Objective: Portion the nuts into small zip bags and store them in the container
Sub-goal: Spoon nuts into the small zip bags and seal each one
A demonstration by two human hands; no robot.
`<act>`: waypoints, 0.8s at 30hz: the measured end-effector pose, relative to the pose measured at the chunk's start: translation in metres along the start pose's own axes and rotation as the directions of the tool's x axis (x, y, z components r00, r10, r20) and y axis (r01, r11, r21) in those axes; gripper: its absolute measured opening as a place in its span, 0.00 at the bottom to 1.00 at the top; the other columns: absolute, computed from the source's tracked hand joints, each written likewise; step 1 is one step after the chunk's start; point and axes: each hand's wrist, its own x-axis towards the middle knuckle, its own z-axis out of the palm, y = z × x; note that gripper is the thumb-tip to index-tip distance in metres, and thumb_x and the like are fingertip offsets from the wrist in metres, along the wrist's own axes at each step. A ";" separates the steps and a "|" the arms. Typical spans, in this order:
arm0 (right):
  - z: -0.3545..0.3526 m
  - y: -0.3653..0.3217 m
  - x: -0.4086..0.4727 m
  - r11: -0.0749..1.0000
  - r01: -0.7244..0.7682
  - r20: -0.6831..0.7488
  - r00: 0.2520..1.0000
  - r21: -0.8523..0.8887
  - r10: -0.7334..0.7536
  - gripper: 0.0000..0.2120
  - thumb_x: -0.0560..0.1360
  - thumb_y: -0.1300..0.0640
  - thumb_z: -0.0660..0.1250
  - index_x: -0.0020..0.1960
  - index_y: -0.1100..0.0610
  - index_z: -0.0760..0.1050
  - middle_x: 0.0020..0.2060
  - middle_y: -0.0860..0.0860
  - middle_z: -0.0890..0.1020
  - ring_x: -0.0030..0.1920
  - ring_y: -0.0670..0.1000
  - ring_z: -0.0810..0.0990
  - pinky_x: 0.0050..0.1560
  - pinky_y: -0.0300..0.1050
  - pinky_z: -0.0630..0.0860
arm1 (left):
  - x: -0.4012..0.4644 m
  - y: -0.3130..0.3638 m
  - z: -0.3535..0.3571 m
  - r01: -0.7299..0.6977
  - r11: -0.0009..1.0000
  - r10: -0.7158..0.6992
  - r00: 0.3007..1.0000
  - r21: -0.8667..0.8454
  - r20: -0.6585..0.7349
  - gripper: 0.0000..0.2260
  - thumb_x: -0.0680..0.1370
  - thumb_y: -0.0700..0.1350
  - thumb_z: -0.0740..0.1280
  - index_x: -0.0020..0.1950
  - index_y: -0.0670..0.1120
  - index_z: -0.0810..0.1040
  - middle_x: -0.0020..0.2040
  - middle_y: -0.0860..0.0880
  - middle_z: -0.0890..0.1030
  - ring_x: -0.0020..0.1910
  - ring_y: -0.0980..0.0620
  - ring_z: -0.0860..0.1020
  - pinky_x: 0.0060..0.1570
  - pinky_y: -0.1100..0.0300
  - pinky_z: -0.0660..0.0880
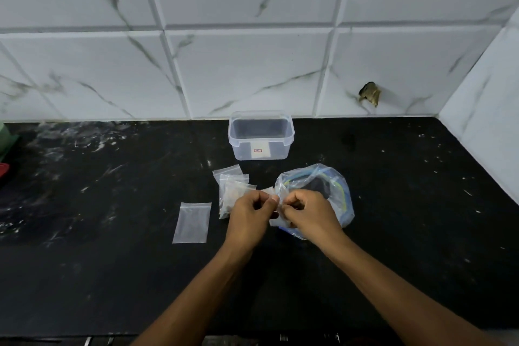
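Against marble-tiled wall (252, 70): black countertop (112, 275) (white-scuffed); container (261, 146)

Held bag (276, 206): a small clear zip bag, pinched between your two hands at the counter's centre; contents can't be told.
Flat bag (192, 222): clear, lying flat at 9 o'clock from your hands.
Bag pile (231, 185): small overlapping clear bags at 11 o'clock, brownish bits inside.
Big bag (317, 194): crumpled, mouth open, at 2 o'clock.
Container (261, 135): clear, lidless, upright at 12 o'clock by the wall.
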 end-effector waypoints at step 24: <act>-0.019 -0.013 0.008 0.884 0.037 -0.118 0.988 -0.465 -0.104 0.06 0.79 0.51 0.63 0.47 0.52 0.73 0.36 0.44 0.72 0.40 0.43 0.71 0.48 0.38 0.71 | -0.007 0.003 -0.003 -0.411 0.843 0.322 0.902 0.346 0.289 0.44 0.65 0.53 0.81 0.66 0.71 0.53 0.61 0.77 0.60 0.60 0.85 0.56 0.57 0.86 0.54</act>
